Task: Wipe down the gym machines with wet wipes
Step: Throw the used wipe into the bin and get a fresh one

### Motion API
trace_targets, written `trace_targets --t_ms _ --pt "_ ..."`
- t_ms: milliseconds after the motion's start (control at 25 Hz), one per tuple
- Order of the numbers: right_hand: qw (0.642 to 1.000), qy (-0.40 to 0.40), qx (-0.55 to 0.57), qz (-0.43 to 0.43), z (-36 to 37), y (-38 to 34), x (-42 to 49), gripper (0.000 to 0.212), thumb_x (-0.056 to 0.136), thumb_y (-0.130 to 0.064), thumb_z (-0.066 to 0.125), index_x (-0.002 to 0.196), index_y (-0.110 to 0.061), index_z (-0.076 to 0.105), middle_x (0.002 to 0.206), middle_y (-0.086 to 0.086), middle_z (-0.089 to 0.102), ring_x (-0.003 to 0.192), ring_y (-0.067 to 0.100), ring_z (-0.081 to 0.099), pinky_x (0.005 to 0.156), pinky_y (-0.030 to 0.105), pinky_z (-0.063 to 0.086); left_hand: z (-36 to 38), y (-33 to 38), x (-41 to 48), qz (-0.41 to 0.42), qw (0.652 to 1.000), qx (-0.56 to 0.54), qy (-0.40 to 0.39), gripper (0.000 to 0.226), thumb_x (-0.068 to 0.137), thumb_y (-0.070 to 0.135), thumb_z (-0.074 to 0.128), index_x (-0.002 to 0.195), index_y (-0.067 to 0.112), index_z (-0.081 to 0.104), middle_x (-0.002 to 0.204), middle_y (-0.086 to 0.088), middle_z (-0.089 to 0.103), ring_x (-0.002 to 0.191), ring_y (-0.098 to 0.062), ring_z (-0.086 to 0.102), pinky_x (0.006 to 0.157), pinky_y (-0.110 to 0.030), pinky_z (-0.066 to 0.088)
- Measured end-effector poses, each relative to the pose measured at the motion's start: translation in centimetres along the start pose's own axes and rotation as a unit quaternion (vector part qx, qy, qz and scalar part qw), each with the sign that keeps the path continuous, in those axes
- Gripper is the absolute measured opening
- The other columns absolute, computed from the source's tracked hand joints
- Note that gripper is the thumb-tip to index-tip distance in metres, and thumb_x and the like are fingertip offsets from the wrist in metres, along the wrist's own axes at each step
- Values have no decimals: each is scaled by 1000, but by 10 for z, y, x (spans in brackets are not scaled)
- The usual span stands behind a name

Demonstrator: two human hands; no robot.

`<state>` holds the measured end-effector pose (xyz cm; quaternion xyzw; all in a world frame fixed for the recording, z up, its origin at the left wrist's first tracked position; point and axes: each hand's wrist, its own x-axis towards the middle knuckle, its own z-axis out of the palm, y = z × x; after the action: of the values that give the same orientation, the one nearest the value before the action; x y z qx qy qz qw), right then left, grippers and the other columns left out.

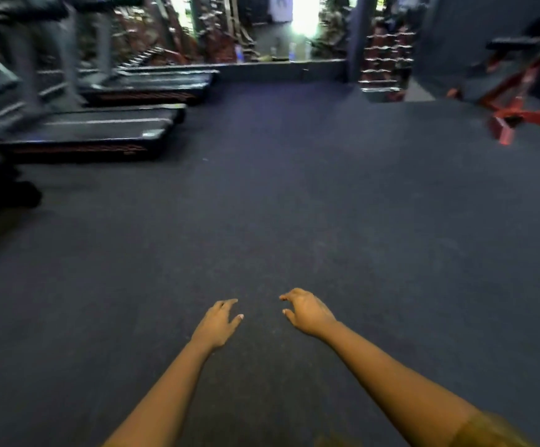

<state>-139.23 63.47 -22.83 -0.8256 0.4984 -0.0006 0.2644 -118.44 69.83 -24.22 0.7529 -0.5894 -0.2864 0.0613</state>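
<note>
Both my arms reach forward over the dark rubber floor (294, 195). My left hand (218, 322) is held out with relaxed fingers and holds nothing. My right hand (307, 309) hovers beside it, fingers loosely bent, also holding nothing. No wet wipe is in view. Black treadmills (101, 127) stand in a row at the left, far from both hands. A red-framed weight machine (520, 101) stands at the far right. The picture is blurred.
A dumbbell rack (384, 59) stands at the back, right of a dark pillar (357, 37). More racks and a bright doorway (304, 17) lie behind a low ledge. A dark machine base (1, 195) sits at the left edge.
</note>
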Motion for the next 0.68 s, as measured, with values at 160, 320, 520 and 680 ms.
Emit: trace_targets --t_ms 160,320,520,680 --pt "989 -66 -64 -118 -18 -84 143 52 96 -32 47 143 -14 34 149 9 30 134 27 32 109 39 31 -71 -83 52 -106 992 -31 59 53 100 37 42 146 14 30 152 -7 28 138 -24 32 112 -34 27" --pt "959 -104 -115 -239 -35 -192 290 61 95 -38 48 147 -15 25 155 6 16 140 26 22 113 40 24 -162 -174 110 -206 969 -67 118 57 100 39 42 148 13 26 154 -10 25 140 -25 30 115 -39 24" --pt "917 -133 -154 -344 -59 -333 453 61 94 -40 49 146 -16 28 155 7 17 140 24 22 113 39 24 -288 -269 166 -288 938 -83 175 56 100 38 42 147 11 28 152 -11 30 140 -25 30 112 -32 26" --pt "879 -161 -196 -404 -65 -459 553 61 95 -42 48 145 -13 29 150 12 27 137 28 28 112 38 26 -375 -351 201 -356 907 -80 210 52 101 38 41 146 13 31 150 -10 32 136 -25 35 111 -34 30"
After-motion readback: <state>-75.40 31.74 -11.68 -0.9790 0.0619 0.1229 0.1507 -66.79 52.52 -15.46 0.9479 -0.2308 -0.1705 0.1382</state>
